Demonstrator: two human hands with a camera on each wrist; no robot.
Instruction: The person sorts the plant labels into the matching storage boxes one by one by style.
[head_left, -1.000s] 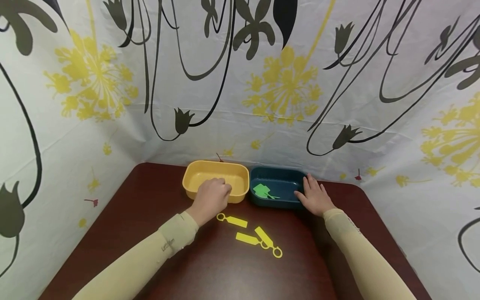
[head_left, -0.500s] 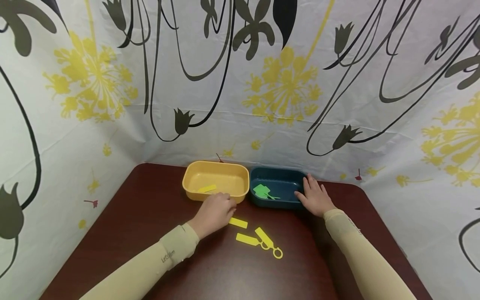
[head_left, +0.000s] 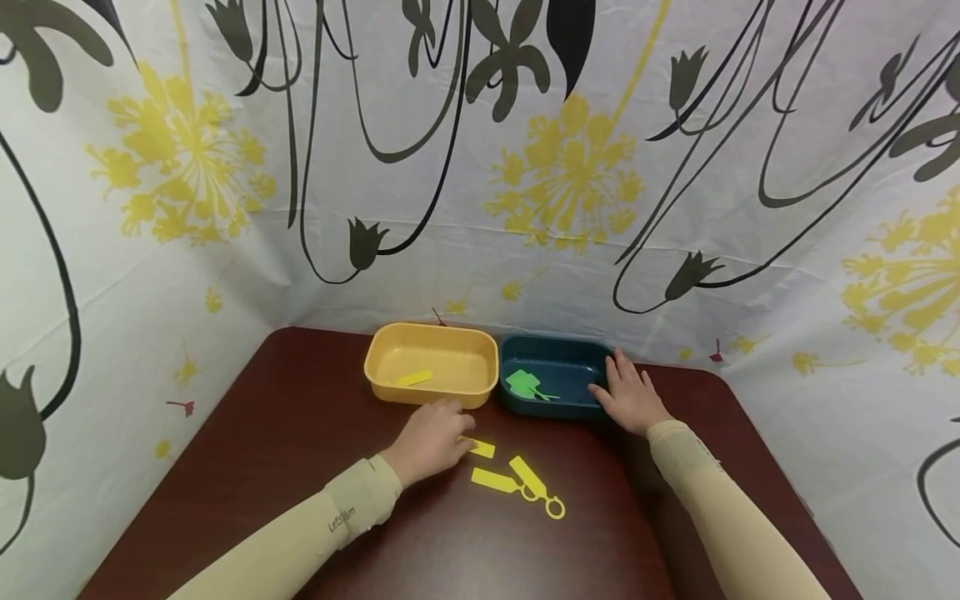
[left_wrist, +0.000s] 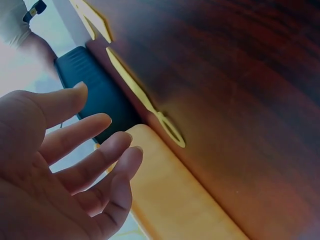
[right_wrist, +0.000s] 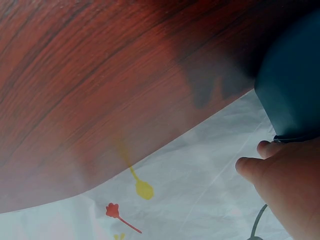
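Note:
My left hand (head_left: 429,442) hovers just in front of the yellow bin, its fingertips over a flat yellow ring-ended tag (head_left: 483,450) on the table. In the left wrist view the fingers of that hand (left_wrist: 65,165) are loosely bent with nothing between them, and the tag (left_wrist: 131,85) lies beyond them. Two more yellow tags (head_left: 493,480) lie crossing at their ring ends, nearer me. One yellow tag (head_left: 415,378) is inside the yellow bin (head_left: 480,398). My right hand (head_left: 633,396) rests on the right rim of the dark blue bin (head_left: 555,409), fingers extended.
Green tags (head_left: 521,383) lie piled in the left part of the blue bin. Both bins stand side by side at the back of the dark red wooden table (head_left: 465,550). A patterned white curtain (head_left: 450,200) closes off the back and sides.
My left hand has come out of the yellow bin, leaving a yellow tag inside, and moved forward and right toward the nearest loose tag. The right hand has stayed put.

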